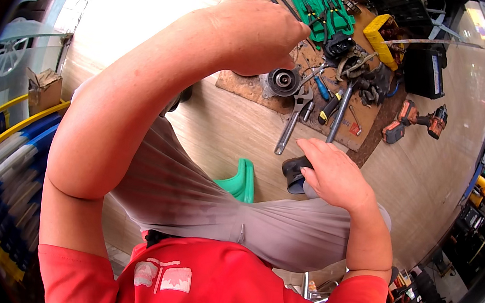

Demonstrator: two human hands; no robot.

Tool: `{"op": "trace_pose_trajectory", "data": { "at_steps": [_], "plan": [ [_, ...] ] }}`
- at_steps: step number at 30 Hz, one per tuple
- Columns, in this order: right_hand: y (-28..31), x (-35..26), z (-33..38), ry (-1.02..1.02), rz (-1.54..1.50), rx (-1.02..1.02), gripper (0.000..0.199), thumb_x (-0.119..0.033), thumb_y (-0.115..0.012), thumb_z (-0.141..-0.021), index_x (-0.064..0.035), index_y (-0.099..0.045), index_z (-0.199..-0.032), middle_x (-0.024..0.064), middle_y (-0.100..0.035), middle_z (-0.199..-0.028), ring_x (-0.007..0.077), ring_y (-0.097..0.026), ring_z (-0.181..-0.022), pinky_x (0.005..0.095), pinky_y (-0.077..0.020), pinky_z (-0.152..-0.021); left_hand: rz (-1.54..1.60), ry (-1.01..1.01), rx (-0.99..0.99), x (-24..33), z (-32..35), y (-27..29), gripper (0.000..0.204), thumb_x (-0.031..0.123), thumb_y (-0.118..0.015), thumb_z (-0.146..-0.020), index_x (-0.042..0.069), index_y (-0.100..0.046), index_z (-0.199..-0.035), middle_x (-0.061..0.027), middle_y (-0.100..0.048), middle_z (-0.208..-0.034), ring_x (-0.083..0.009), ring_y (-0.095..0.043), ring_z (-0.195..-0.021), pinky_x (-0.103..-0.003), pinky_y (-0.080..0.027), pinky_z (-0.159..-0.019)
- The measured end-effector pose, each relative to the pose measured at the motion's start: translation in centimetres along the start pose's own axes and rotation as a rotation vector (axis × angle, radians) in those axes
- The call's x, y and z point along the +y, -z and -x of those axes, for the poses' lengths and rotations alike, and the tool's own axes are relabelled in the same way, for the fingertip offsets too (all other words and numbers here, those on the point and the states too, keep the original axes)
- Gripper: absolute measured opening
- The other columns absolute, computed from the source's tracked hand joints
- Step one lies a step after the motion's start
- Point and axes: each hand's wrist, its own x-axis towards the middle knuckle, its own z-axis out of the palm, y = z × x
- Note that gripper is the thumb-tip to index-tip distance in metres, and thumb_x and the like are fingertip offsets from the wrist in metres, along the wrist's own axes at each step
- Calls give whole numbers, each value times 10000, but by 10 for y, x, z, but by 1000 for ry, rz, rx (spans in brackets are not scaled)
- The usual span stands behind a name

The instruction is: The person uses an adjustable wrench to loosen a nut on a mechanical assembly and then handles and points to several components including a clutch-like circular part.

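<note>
My left hand reaches out over the near-left part of a worn board. Its fingers curl downward and are mostly hidden behind the back of the hand, so what they grip does not show. Just below them lies a round metal part with a dark ringed hub. An adjustable wrench lies against that part. My right hand rests palm down at my right knee with its fingers stretched out, holding nothing. A long grey metal bar ends close to its fingertips, and a black shoe shows beside it.
On the board lie a blue-handled screwdriver, a yellow-black knife and dark gloves. Beyond are a green tool case, a yellow bin and a black box. A cordless driver lies right; a green stool sits beneath me.
</note>
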Motion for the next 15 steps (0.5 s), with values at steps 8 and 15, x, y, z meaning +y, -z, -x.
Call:
{"op": "trace_pose_trajectory", "data": {
  "at_steps": [8,15],
  "plan": [
    [1,0,0,-24,-14,-29,460,-116,-638,-875,-15,-500,-1302,178,-598,-1178,377,-582,-1104,465,-477,-951,-9,24,-5,2,0,2,357,194,-673,-886,33,-585,-1192,-211,-693,-931,-404,-664,-943,-498,-513,-828],
    [-1,2,0,3,-14,-17,484,-112,-629,-873,-7,-496,-1326,178,-588,-1204,373,-573,-1117,463,-472,-954,7,66,-83,6,1,9,332,224,-675,-899,53,-604,-1175,-192,-702,-970,-391,-666,-973,-495,-516,-838]
  ]
}}
